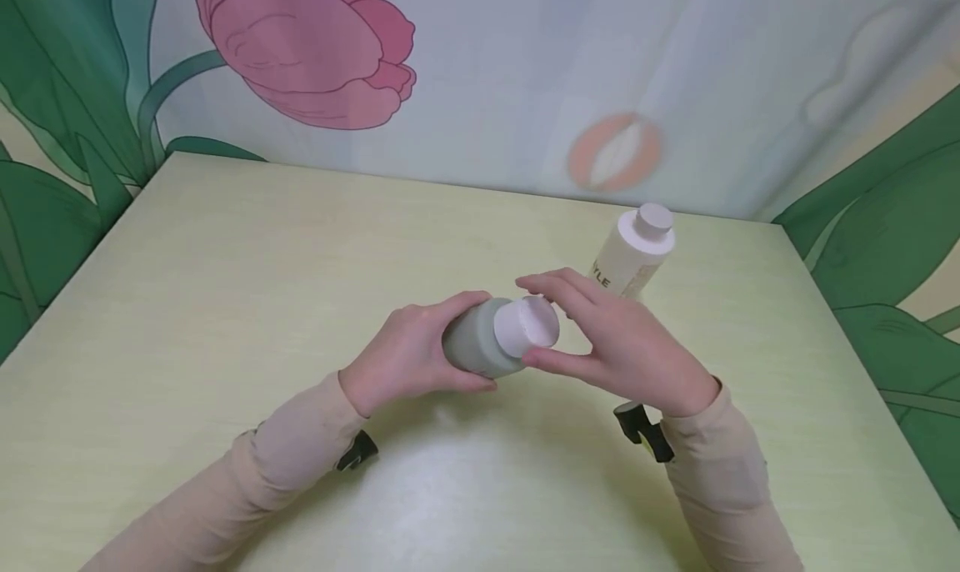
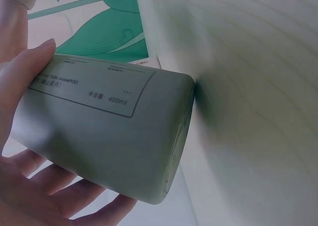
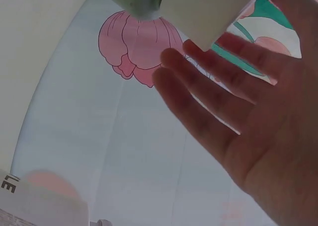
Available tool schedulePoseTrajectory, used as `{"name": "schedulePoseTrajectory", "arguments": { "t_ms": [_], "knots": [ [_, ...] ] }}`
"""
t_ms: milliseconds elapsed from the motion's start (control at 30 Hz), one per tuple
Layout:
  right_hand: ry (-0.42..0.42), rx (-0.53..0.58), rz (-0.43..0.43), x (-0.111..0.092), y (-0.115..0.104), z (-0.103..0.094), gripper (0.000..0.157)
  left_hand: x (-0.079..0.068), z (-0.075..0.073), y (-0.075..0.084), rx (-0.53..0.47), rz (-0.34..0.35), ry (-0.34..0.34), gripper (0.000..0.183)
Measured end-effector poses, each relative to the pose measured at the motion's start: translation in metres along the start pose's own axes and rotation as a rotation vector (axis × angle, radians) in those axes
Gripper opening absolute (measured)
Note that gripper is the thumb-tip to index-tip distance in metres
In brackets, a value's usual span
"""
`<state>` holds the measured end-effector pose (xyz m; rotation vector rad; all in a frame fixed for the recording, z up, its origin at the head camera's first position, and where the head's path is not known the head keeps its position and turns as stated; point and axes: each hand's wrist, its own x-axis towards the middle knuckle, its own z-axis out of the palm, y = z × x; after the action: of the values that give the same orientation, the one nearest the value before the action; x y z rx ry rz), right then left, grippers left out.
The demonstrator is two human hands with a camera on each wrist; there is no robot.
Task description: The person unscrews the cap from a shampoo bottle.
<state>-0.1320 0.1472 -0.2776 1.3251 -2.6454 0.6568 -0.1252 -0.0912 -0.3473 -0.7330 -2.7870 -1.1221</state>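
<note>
A grey-green shampoo bottle (image 1: 471, 341) with a white cap (image 1: 525, 326) is tilted, its cap toward the right. My left hand (image 1: 408, 343) grips its body, thumb on one side and fingers on the other. In the left wrist view, the bottle (image 2: 112, 121) shows printed text with "SHAMPOO" and "400ml", and its bottom corner is right at the tabletop. My right hand (image 1: 611, 338) is around the cap, thumb and fingers spread to either side of it. The right wrist view shows these fingers (image 3: 208, 109) nearly straight, fingertips close by the cap (image 3: 206, 15).
A white bottle (image 1: 633, 251) with dark lettering stands behind my right hand, toward the back right. The pale table (image 1: 262, 247) ends at a curtain (image 1: 510, 80) printed with flowers and leaves. Black wrist mounts (image 1: 645, 432) sit under both forearms.
</note>
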Motion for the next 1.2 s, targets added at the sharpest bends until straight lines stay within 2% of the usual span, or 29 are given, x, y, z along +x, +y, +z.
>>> {"name": "schedulePoseTrajectory", "arguments": {
  "t_ms": [67, 167, 267, 333, 467, 567, 667, 800, 900, 1033, 1200],
  "knots": [
    [0.017, -0.017, 0.012, 0.000, 0.000, 0.001, 0.053, 0.000, 0.000, 0.000, -0.002, -0.006, -0.007, 0.074],
    [0.018, -0.029, -0.061, 0.000, 0.002, 0.001, 0.045, 0.000, -0.001, 0.000, -0.003, -0.013, -0.014, 0.074],
    [0.000, -0.041, -0.160, 0.000, 0.003, 0.000, 0.047, 0.000, -0.001, 0.000, -0.002, -0.014, -0.016, 0.074],
    [-0.013, -0.040, -0.185, 0.000, 0.003, -0.001, 0.052, 0.000, -0.001, -0.001, -0.002, -0.012, -0.013, 0.074],
    [-0.021, -0.028, -0.107, -0.001, 0.000, 0.000, 0.060, 0.000, -0.001, -0.001, -0.004, -0.008, -0.008, 0.074],
    [-0.017, -0.030, -0.057, -0.001, -0.001, 0.001, 0.057, 0.000, -0.001, -0.001, -0.004, -0.008, -0.010, 0.074],
    [-0.028, -0.039, -0.091, -0.002, -0.001, 0.001, 0.050, 0.000, 0.000, -0.001, -0.007, -0.010, -0.014, 0.074],
    [-0.045, -0.062, -0.135, -0.002, -0.002, 0.000, 0.055, 0.000, -0.001, -0.001, -0.011, -0.008, -0.014, 0.074],
    [-0.025, -0.109, -0.090, -0.002, -0.005, 0.002, 0.059, 0.000, -0.001, 0.000, -0.010, -0.003, -0.013, 0.074],
    [0.020, -0.151, -0.046, -0.002, -0.010, 0.006, 0.054, 0.000, -0.001, 0.001, -0.009, 0.008, -0.008, 0.073],
    [-0.006, -0.183, -0.145, -0.004, -0.014, 0.003, 0.055, 0.000, 0.002, 0.000, 0.011, 0.034, -0.010, 0.072]
  ]
}}
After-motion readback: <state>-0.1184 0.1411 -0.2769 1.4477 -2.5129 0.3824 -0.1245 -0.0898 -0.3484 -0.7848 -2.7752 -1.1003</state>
